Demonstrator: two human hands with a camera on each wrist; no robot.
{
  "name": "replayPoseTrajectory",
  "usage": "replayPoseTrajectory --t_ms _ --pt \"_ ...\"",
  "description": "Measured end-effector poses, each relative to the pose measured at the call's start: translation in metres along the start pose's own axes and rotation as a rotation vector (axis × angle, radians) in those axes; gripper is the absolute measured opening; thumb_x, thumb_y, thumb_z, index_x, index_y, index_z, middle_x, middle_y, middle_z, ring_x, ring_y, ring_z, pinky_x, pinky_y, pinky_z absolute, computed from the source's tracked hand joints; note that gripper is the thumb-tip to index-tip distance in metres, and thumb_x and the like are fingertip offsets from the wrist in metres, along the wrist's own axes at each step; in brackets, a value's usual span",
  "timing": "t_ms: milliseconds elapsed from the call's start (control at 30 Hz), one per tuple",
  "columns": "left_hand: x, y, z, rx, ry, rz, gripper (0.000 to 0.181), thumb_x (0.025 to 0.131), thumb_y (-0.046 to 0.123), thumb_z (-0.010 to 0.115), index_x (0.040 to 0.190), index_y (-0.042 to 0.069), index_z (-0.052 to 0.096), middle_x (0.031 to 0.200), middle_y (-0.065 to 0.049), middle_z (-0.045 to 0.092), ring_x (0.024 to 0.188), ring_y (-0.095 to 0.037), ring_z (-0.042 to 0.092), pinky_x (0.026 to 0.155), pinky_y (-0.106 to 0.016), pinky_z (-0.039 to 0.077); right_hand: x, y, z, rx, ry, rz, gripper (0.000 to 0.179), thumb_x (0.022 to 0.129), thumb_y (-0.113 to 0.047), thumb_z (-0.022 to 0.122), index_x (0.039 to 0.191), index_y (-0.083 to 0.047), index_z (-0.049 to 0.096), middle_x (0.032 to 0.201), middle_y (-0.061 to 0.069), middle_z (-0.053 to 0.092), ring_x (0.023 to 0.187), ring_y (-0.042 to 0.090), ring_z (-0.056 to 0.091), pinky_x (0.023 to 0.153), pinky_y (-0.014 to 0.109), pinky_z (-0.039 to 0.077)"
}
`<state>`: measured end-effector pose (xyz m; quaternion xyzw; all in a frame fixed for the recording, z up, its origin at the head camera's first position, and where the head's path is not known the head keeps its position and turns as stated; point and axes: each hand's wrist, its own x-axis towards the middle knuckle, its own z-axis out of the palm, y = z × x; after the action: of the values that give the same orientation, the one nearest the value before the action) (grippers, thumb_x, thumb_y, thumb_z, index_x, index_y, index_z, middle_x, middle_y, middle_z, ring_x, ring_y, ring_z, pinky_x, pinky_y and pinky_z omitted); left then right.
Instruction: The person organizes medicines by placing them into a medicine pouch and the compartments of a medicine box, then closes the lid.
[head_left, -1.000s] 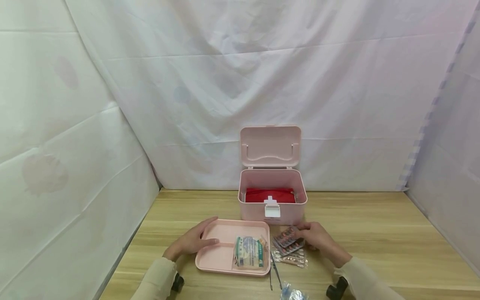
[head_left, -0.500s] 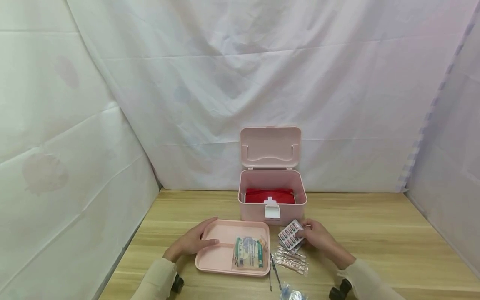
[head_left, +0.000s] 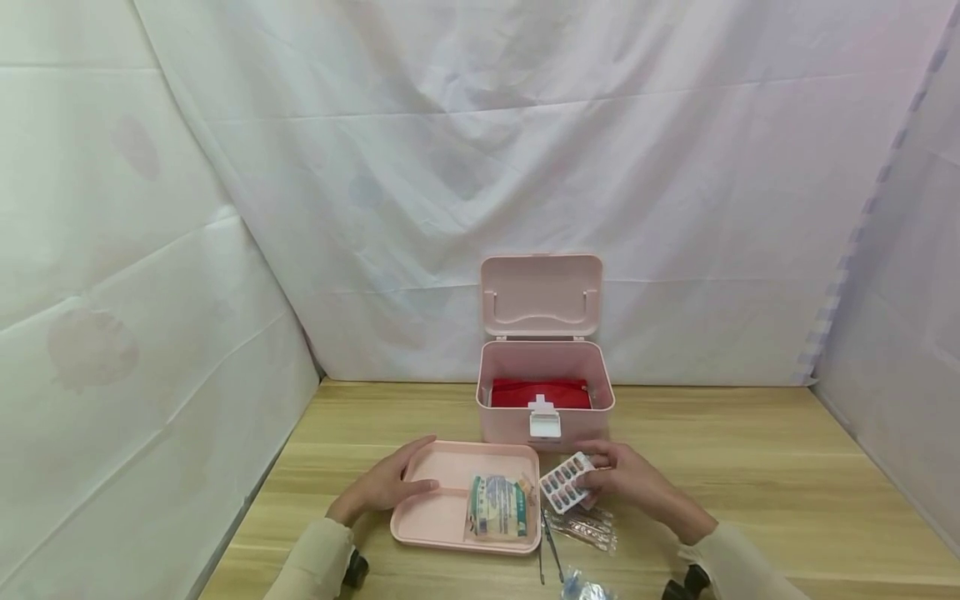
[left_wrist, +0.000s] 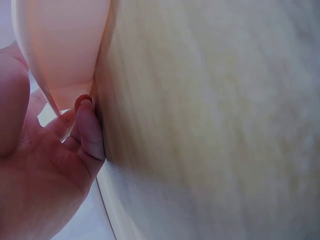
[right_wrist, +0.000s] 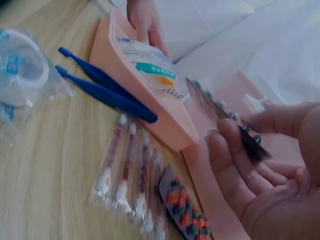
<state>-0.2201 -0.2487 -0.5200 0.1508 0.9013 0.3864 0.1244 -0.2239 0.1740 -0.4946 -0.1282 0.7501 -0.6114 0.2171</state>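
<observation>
My right hand [head_left: 626,482] pinches a blister pack [head_left: 566,482] of capsules between thumb and fingers, beside the tray's right edge. The right wrist view shows this pack nearly edge-on. A second blister pack [right_wrist: 185,210], with red and black capsules, lies below that hand, by bagged cotton swabs [right_wrist: 132,175]. With its thumb over the left rim, my left hand [head_left: 386,482] holds the pink tray [head_left: 427,521]; fingers wrap around the tray's edge in the left wrist view. A plastic packet [head_left: 498,506] with a green and white label sits in the tray's lower right part.
Behind the tray, a pink box [head_left: 498,425] stands with its lid [head_left: 542,292] raised and a red pouch [head_left: 540,393] inside. Blue tweezers [right_wrist: 105,92] lean at the tray's side. A clear bag [head_left: 585,587] with something white and blue lies nearer the front.
My right hand has lifted one blister pack off the other, turned its capsule side around and brought it left toward the tray. The swabs shifted slightly. The left hand stays put.
</observation>
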Motion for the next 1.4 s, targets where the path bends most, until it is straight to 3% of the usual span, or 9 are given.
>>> replayPoseTrajectory --t_ms 200,433,633,867,1167,1400 --pt "0.0 -0.002 -0.001 0.011 0.003 -0.028 0.079 0.09 0.045 0.07 0.155 0.02 0.033 0.159 -0.015 0.032 0.144 -0.043 0.029 0.113 -0.065 0.023 0.0 -0.008 0.014 0.006 -0.087 -0.063 0.054 0.087 -0.007 0.07 0.135 0.008 0.05 0.101 0.016 0.069 0.079 0.025 0.069 0.069 0.043 0.06" --pt "0.001 -0.001 0.001 0.016 0.013 -0.04 0.079 0.089 0.044 0.072 0.154 0.02 0.035 0.158 -0.015 0.033 0.144 -0.043 0.03 0.113 -0.064 0.025 0.003 -0.022 0.034 0.058 -0.152 -0.114 0.047 0.089 -0.005 0.068 0.132 0.005 0.052 0.104 0.021 0.07 0.083 0.026 0.071 0.073 0.054 0.059" --pt "0.0 0.002 0.001 0.017 0.017 -0.04 0.078 0.089 0.043 0.072 0.154 0.02 0.036 0.158 -0.016 0.034 0.144 -0.044 0.03 0.113 -0.064 0.025 0.01 -0.029 0.051 0.081 -0.182 -0.163 0.046 0.089 -0.002 0.067 0.132 0.004 0.052 0.106 0.025 0.069 0.083 0.027 0.072 0.07 0.049 0.06" --pt "-0.002 0.003 0.001 0.024 0.026 -0.028 0.079 0.088 0.044 0.072 0.154 0.018 0.037 0.156 -0.018 0.036 0.142 -0.045 0.033 0.112 -0.065 0.026 0.019 -0.04 0.068 -0.009 -0.148 -0.146 0.036 0.09 -0.005 0.067 0.123 0.006 0.056 0.097 0.018 0.073 0.083 0.019 0.07 0.069 0.032 0.06" --pt "-0.002 0.001 0.002 0.018 0.037 -0.031 0.079 0.087 0.046 0.074 0.153 0.02 0.039 0.155 -0.018 0.038 0.14 -0.045 0.035 0.111 -0.064 0.029 0.033 -0.054 0.096 -0.04 -0.112 -0.133 0.028 0.09 -0.008 0.067 0.116 -0.002 0.059 0.091 0.011 0.073 0.082 0.014 0.067 0.071 0.025 0.056" --pt "-0.002 0.003 0.001 0.012 0.037 -0.033 0.08 0.085 0.047 0.075 0.152 0.021 0.039 0.153 -0.018 0.04 0.139 -0.044 0.037 0.11 -0.064 0.03 0.044 -0.054 0.121 -0.083 -0.087 -0.159 0.027 0.086 -0.007 0.069 0.11 -0.002 0.058 0.07 0.002 0.066 0.067 0.008 0.06 0.054 0.02 0.043"
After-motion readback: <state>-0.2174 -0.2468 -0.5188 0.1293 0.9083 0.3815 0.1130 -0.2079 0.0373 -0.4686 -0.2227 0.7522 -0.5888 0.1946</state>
